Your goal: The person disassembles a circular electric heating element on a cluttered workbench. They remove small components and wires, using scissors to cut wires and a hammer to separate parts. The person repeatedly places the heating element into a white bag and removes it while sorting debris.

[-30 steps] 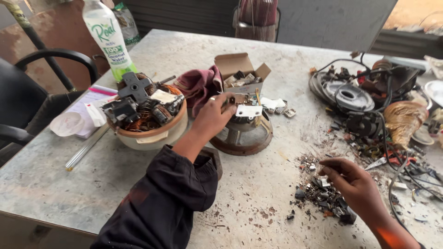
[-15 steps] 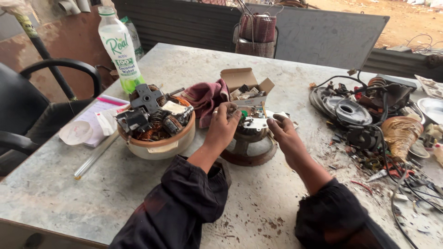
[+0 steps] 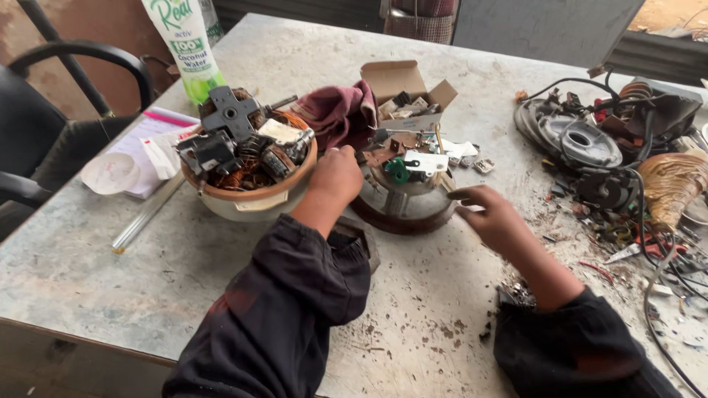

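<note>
A round metal motor housing [image 3: 402, 208] with a green part and small white pieces on top sits in the middle of the grey table [image 3: 133, 280]. My left hand [image 3: 335, 178] grips its left side, fingers curled around the edge. My right hand [image 3: 493, 217] rests beside its right side, fingers stretched toward the rim and holding nothing. Both sleeves are dark.
A bowl [image 3: 251, 203] heaped with motor parts stands left of my left hand. Behind the housing lie a maroon cloth [image 3: 335, 110] and an open cardboard box [image 3: 398, 77]. A carton bottle [image 3: 184, 44], papers [image 3: 140, 147] and a black chair [image 3: 44, 133] are left; cables, discs and copper wire [image 3: 671, 184] right.
My right hand came from the debris at the right over to the housing, then slid down to its right side. The view has come closer. My left hand stays on the housing.
</note>
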{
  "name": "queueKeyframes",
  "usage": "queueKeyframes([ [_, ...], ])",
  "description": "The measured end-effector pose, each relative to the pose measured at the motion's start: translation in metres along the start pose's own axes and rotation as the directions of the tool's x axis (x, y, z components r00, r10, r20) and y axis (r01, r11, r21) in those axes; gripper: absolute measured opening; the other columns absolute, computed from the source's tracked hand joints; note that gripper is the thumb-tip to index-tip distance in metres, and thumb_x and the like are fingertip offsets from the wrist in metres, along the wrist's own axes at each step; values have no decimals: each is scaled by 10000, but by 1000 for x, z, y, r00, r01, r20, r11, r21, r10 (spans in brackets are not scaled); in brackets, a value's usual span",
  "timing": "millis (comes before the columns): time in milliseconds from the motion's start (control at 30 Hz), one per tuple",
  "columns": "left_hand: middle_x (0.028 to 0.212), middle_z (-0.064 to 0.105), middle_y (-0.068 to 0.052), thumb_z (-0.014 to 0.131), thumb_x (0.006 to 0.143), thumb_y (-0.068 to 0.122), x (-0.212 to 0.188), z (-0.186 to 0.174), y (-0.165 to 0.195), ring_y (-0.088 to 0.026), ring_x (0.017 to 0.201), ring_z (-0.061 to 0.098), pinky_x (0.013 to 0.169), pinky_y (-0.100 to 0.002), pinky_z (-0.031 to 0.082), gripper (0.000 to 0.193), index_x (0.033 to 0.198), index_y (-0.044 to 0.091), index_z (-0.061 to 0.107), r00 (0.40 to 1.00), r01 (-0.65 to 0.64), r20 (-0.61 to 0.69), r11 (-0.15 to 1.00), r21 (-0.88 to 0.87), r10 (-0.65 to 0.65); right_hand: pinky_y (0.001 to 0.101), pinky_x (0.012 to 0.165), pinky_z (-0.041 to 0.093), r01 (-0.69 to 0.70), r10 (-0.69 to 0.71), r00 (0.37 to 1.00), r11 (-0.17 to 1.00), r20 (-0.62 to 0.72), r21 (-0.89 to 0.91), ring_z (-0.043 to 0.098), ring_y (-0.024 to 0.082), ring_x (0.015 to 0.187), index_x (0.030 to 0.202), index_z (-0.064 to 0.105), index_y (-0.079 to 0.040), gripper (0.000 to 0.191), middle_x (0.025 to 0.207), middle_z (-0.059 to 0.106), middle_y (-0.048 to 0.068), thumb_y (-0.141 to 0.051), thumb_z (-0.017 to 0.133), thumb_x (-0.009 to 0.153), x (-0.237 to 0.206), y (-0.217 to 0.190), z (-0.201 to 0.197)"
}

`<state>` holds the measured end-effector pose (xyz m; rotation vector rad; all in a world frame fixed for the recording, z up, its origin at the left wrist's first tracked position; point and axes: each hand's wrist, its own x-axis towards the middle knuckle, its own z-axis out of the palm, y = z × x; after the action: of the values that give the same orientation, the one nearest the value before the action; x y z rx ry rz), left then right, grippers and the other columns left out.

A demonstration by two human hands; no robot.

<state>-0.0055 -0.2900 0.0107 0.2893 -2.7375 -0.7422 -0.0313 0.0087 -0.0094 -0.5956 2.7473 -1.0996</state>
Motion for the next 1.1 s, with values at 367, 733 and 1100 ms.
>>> queueKeyframes([
  [367,1137,695,-287,568,1015,439,-8,-5,9,-444,1154,624,961,-493,523,528,1064,-63,724,996,-20,91,979,203,1,420,1040,487,455,-500,866,797,-12,-398,597,326,1210,1208,670,-35,305,1233,671,139,-30,634,906,-38,-27,48],
  [733,1244,663,-270,463,987,672,-5,-21,11,-423,1176,624,1014,-491,490,766,1202,-27,694,917,114,353,968,222,-189,402,1015,478,305,-330,940,928,-89,-212,601,296,1130,978,718,-77,141,1062,679,75,-85,708,837,-45,-24,44],
  [1100,971,746,-44,609,1015,450,-6,-23,18,-175,838,736,796,-388,626,426,1141,55,703,834,530,552,281,-801,2,399,1035,484,199,-188,959,979,-212,32,620,288,1162,1079,717,-55,180,1168,660,96,-99,663,912,-61,-57,45],
])
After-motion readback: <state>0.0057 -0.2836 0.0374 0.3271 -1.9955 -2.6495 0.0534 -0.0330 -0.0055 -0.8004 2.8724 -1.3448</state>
